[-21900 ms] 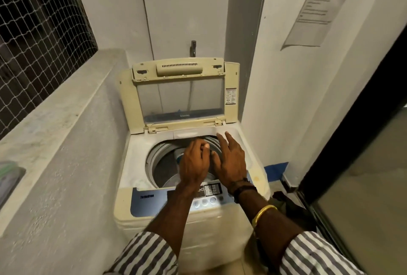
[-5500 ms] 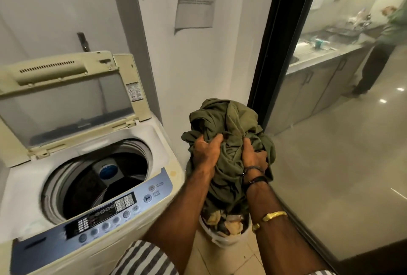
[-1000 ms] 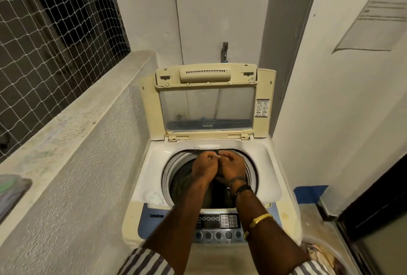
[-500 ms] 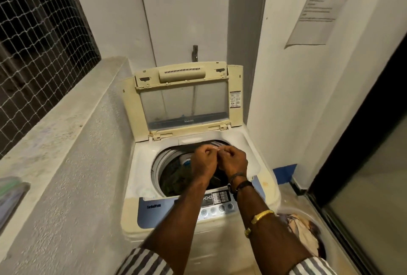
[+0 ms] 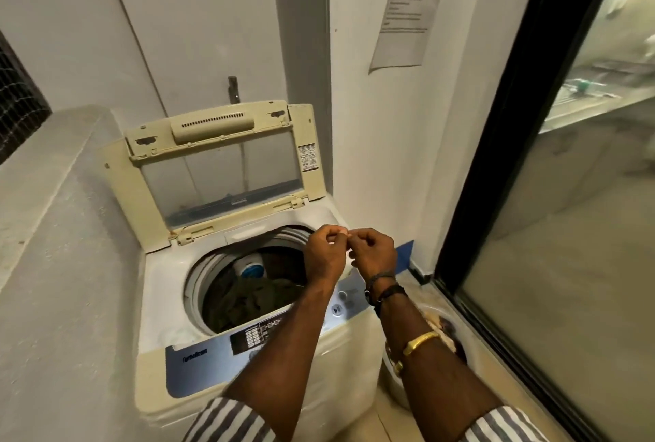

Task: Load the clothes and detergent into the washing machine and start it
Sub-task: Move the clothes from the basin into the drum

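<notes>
The top-loading washing machine [image 5: 166, 285] stands with its lid [image 5: 227, 172] raised against the wall. Olive-green clothes [image 5: 255, 300] lie in the drum beside a blue-capped centre piece [image 5: 252, 269]. My left hand [image 5: 324, 257] and my right hand [image 5: 374, 253] are held together above the drum's right rim. Their fingers are curled and the fingertips touch each other. I cannot make out anything between them. The blue control panel [image 5: 198, 363] runs along the front edge, partly hidden by my left forearm.
A laundry basket [image 5: 443, 326] with pale clothes sits on the floor right of the machine, mostly behind my right arm. A dark-framed glass door [image 5: 567, 229] closes the right side. A concrete ledge [image 5: 53, 193] runs along the left. A paper notice [image 5: 407, 5] hangs on the wall.
My hands have lifted out of the drum and shifted right, still pressed together. The view has swung right, bringing the glass door and the basket into sight.
</notes>
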Demonstrator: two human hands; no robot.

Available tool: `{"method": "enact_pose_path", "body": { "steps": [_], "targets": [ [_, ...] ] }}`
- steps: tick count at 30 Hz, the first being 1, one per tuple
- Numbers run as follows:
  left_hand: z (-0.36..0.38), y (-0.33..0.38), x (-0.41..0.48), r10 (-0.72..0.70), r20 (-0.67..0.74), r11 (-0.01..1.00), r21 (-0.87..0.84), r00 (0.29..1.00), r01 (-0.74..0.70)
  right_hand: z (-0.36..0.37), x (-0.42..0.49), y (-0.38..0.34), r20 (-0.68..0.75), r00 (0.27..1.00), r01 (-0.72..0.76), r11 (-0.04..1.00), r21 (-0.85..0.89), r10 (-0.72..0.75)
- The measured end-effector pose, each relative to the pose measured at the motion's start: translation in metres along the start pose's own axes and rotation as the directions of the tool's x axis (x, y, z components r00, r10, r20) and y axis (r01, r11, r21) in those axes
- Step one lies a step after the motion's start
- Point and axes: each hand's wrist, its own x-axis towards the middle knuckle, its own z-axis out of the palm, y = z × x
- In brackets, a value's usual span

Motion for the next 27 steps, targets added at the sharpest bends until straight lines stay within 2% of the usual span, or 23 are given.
{"method": "enact_pose_path", "body": {
  "steps": [5, 10, 27],
  "targets": [
    [0.037, 0.005, -0.004, 0.014, 0.073, 1.000, 0.004, 0.997, -0.015, -0.036, 0.010, 0.002, -0.069, 0.998, -0.007, 1.000, 0.013, 0.008],
    [0.080, 0.014, -0.009, -0.032, 0.143, 0.998, -0.045, 0.989, 0.039, -0.074, 0.029, 0.008, -0.131, 0.991, -0.010, 1.000, -0.004, 0.009],
    [0.215, 0.007, -0.020, -0.062, 0.193, 0.996, 0.074, 0.979, 0.049, -0.181, 0.103, 0.060, -0.153, 0.982, -0.124, 0.988, -0.087, 0.110]
  ]
}}
